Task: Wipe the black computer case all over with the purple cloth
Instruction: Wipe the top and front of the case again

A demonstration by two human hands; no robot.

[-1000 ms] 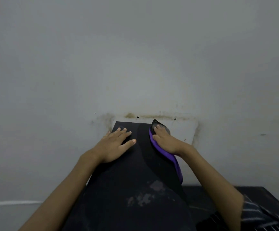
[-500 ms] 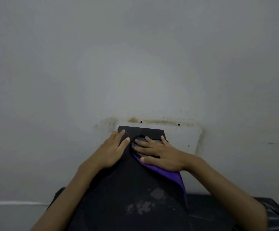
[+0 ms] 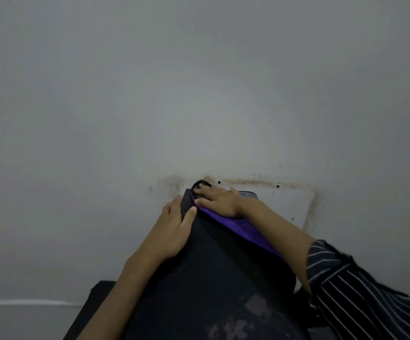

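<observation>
The black computer case (image 3: 213, 271) stands in front of me, its top panel running away toward the wall. A purple cloth (image 3: 240, 228) lies across its far right part. My right hand (image 3: 217, 198) presses flat on the cloth at the far left corner of the top, fingers straight. My left hand (image 3: 174, 228) rests flat on the case's left edge just below it, fingers straight, thumb on the top panel. Pale scuffs (image 3: 255, 305) mark the near part of the panel.
A grey wall (image 3: 199, 94) rises directly behind the case, with a brown stain line (image 3: 253, 182) and small dark holes. A black surface (image 3: 93, 303) under the case shows at lower left. My striped sleeve (image 3: 351, 288) covers the lower right.
My right hand slid the cloth from the far right edge leftward across the top to the far left corner. My left hand shifted outward onto the case's left edge.
</observation>
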